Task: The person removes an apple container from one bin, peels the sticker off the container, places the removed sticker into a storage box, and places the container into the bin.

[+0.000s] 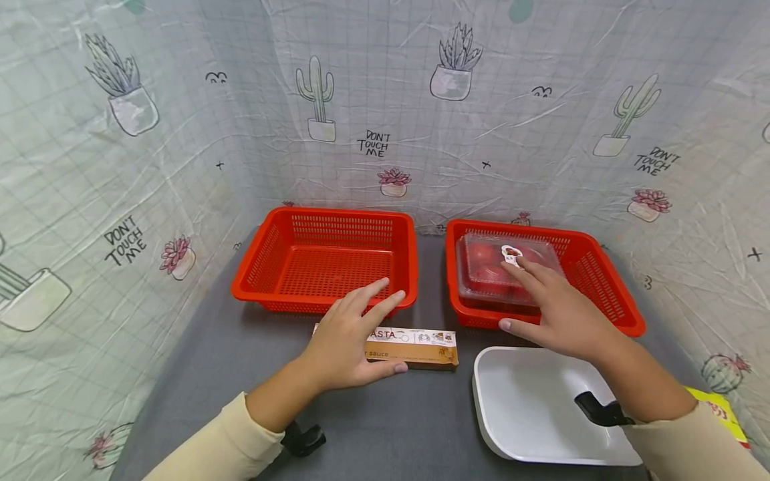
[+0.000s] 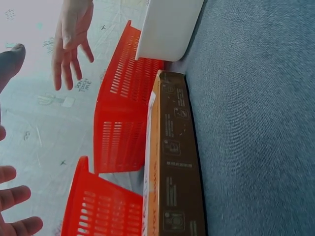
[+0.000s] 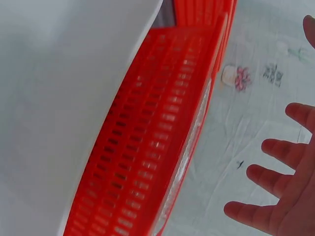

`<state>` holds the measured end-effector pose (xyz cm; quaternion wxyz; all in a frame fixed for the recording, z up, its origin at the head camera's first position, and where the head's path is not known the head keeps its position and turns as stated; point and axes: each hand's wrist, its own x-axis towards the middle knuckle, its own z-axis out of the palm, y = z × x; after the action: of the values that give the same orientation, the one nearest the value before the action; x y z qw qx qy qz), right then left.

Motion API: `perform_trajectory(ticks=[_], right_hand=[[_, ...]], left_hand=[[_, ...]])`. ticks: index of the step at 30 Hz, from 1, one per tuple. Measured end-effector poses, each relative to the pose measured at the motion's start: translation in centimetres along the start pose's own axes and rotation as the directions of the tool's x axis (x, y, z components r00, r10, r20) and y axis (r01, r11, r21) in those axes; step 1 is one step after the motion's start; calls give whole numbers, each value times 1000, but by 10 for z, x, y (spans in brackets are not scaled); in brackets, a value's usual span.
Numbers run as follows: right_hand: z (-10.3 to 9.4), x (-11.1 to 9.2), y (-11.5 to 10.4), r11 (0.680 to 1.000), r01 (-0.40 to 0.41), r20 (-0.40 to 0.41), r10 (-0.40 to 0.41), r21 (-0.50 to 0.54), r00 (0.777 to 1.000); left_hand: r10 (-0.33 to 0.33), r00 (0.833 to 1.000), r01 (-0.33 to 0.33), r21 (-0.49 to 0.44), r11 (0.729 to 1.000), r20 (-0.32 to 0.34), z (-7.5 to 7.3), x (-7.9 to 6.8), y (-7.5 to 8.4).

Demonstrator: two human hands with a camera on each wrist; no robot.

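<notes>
My left hand [image 1: 345, 337] hovers with fingers spread over the left end of a pasta box [image 1: 415, 346], holding nothing. That box lies flat in front of the left red basket [image 1: 325, 304]; its brown side [image 2: 177, 147] shows in the left wrist view. My right hand [image 1: 562, 310], fingers extended, is over the front of the right red basket [image 1: 607, 287]. Under its fingertips in the head view is a clear plastic container [image 1: 475, 284] of red round fruit with a white label. In the right wrist view the right hand [image 3: 295, 187] appears apart from the basket.
A white tub [image 1: 535, 407] stands below my right forearm, close to the right basket. A yellow packet [image 1: 722, 411] lies at the far right. Patterned plastic sheeting [image 1: 373, 87] walls the grey table [image 1: 415, 414] on the back and sides.
</notes>
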<state>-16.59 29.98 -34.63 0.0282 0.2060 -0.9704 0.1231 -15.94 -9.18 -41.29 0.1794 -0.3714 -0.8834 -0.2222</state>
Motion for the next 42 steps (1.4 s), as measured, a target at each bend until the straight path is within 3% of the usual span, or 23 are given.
perform_trajectory(ticks=[9, 15, 21, 29, 36, 42], right_hand=[[-8, 5, 18, 998, -62, 31, 62, -13, 998], [-13, 9, 31, 996, -89, 48, 88, 29, 995], [-13, 11, 48, 992, -95, 53, 91, 82, 994], [-16, 12, 64, 989, -100, 60, 94, 109, 994], [-22, 21, 77, 964, -172, 93, 156, 204, 983], [-27, 28, 89, 957, -217, 155, 188, 192, 970]], left_hand=[[-61, 998, 60, -55, 997, -15, 7, 13, 7], [-81, 996, 79, -30, 996, -44, 14, 23, 8], [-145, 989, 144, -72, 987, -9, 22, 34, 9], [-152, 988, 150, -136, 979, -2, 32, 48, 17], [-181, 983, 183, -246, 952, 30, 44, 59, 27], [-210, 975, 222, -298, 928, 71, 49, 67, 33]])
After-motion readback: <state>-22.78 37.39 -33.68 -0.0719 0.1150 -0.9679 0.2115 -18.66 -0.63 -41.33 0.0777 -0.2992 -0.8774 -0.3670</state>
